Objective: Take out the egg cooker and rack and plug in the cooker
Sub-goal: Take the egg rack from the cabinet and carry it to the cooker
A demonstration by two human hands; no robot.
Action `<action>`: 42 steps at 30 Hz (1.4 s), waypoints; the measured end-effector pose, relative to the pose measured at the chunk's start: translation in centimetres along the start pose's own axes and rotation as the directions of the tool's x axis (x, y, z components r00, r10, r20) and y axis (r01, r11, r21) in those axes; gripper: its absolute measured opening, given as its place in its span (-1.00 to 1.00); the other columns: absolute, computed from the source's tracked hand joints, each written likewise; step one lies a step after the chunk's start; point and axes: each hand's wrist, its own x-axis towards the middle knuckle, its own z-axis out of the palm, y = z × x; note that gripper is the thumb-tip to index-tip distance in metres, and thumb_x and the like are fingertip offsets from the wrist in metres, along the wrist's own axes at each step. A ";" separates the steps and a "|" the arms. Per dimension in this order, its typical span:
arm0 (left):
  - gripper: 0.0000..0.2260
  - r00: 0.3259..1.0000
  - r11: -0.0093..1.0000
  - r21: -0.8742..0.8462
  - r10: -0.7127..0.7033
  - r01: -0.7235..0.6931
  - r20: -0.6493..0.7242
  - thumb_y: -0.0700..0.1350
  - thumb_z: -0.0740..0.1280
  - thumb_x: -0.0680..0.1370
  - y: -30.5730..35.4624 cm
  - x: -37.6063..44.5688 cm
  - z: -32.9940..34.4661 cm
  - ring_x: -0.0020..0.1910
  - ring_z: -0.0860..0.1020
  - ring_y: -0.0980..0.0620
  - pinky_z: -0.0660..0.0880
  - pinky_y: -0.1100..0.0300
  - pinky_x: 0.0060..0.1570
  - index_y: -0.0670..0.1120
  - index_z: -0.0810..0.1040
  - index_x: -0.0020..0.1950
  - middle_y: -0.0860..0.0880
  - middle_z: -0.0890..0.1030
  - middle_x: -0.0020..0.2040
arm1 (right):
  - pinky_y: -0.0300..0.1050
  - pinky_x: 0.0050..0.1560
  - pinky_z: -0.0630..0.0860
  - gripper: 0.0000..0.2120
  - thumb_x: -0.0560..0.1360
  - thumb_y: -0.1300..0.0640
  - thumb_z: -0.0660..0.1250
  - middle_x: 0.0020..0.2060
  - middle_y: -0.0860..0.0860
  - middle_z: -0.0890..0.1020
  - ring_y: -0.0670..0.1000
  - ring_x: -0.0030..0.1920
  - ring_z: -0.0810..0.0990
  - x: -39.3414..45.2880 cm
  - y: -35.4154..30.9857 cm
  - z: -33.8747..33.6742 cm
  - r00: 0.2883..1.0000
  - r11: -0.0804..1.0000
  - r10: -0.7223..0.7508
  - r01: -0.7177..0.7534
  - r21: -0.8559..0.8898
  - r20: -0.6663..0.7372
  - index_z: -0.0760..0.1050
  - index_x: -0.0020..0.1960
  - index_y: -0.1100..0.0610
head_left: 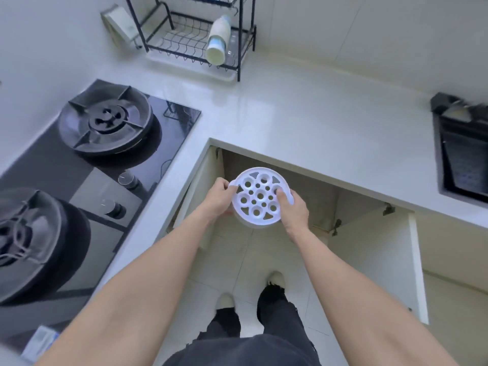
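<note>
A round white egg rack (260,198) with several round holes lies on top of a white egg cooker, whose body shows only as a rim (253,225) below it. Both hands hold this stack in front of the open cabinet under the counter. My left hand (217,200) grips its left edge at a small tab. My right hand (291,208) grips the right edge, thumb on the rack's top. No cord or plug shows.
The open cabinet (311,204) sits under the white L-shaped counter (303,122), its door (417,265) swung out at right. A black two-burner gas hob (105,133) is at left. A black dish rack (195,40) holds a white bottle. A dark sink (464,154) is at right.
</note>
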 end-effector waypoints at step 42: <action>-0.13 0.881 0.633 -0.627 -0.425 0.455 0.210 0.31 0.34 0.48 5.2 11.9 18.0 0.22 0.61 -0.20 0.57 -0.13 0.19 -0.16 0.18 0.62 -0.28 0.48 0.42 | -0.24 -0.24 0.45 -0.69 0.52 -0.15 0.38 -0.42 -0.20 0.60 -0.18 -0.39 0.53 10.6 2.9 -14.7 0.981 0.991 0.054 -0.030 0.129 -0.184 0.53 -0.40 -0.21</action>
